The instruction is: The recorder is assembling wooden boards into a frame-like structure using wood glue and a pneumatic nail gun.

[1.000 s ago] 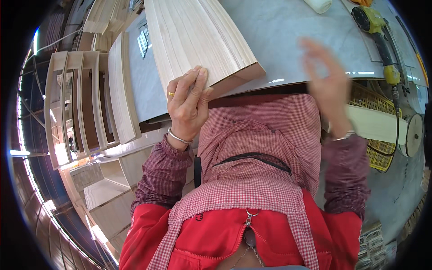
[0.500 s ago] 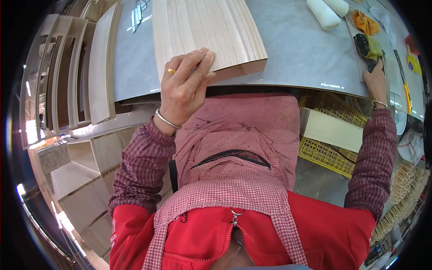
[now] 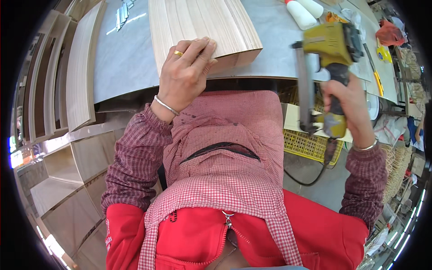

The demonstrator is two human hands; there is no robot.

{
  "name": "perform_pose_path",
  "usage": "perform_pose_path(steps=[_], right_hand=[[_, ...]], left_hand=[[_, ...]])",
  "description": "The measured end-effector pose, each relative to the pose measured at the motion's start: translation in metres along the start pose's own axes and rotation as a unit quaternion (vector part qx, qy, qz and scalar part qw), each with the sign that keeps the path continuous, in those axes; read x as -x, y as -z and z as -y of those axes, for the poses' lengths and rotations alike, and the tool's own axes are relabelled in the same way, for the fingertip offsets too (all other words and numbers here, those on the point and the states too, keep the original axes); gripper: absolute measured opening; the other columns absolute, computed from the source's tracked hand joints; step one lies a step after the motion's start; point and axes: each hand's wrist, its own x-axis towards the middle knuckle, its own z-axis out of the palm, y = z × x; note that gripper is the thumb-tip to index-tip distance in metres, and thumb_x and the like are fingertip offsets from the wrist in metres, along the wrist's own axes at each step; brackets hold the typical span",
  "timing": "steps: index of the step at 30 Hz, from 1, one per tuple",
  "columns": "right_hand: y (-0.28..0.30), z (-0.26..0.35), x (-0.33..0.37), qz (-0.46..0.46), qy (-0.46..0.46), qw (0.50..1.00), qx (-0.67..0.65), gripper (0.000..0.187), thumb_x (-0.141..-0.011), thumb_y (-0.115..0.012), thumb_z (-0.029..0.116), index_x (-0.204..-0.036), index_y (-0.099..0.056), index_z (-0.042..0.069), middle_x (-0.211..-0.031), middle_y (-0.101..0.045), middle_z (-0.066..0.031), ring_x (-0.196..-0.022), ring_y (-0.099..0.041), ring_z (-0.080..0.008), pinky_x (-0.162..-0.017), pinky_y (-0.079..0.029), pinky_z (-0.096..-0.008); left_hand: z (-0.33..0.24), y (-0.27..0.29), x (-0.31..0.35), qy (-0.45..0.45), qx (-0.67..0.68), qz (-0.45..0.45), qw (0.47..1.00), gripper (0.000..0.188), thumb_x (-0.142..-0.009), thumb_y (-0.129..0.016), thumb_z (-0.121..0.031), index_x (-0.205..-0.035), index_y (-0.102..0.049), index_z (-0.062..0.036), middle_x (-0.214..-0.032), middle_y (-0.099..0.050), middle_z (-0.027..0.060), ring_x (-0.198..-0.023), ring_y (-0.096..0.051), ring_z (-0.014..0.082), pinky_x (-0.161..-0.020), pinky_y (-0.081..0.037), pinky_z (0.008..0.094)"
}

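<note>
A pale wooden box [image 3: 202, 31] with striped grain lies on the grey table, close to its near edge. My left hand [image 3: 186, 72] grips the near left part of the box, its fingertips pressed together on the upper edge. In my right hand [image 3: 351, 103] is a yellow and black nail gun [image 3: 330, 42], lifted above the table's front edge at the right. My fingers wrap round its black handle. A dark hose hangs from the bottom of the handle. The far end of the box lies outside the picture.
Strips of metal nails [image 3: 121, 15] lie at the table's far left. Wooden frames [image 3: 54, 76] stand left, above stacked wooden boxes [image 3: 58, 193]. White rolls [image 3: 301, 15], an orange cloth [image 3: 334, 17] and a yellow-handled tool [image 3: 377, 81] are at right. A yellow crate [image 3: 306, 146] sits below.
My right hand has picked the nail gun up from the right side of the table and brought it left, toward me. My left hand still grips the box.
</note>
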Motion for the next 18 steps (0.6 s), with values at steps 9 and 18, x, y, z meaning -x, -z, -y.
perform_pose_path(steps=[9,18], right_hand=[[-0.026,0.017,0.016,0.064,0.003,0.998,-0.003,0.015,-0.077,-0.064,0.010,-0.084,-0.054,0.001,-0.057,-0.055,-0.0042,-0.043,-0.047,-0.0097,-0.042,-0.040,-0.0198],[-0.031,0.038,0.017,0.087,-0.007,0.996,0.029,0.014,-0.078,-0.064,0.012,-0.080,-0.055,0.001,-0.055,-0.054,-0.0032,-0.042,-0.046,-0.0090,-0.042,-0.040,-0.0197]], left_hand=[[0.002,-0.009,0.002,-0.026,-0.018,-0.010,0.999,0.028,-0.080,-0.067,-0.012,-0.106,-0.065,-0.0031,-0.110,-0.059,0.0031,-0.090,-0.055,0.0179,-0.079,-0.046,0.0291],[0.006,-0.016,0.010,-0.020,-0.030,-0.005,0.999,0.027,-0.080,-0.066,-0.012,-0.105,-0.064,-0.0027,-0.108,-0.057,0.0033,-0.090,-0.054,0.0176,-0.080,-0.046,0.0284]])
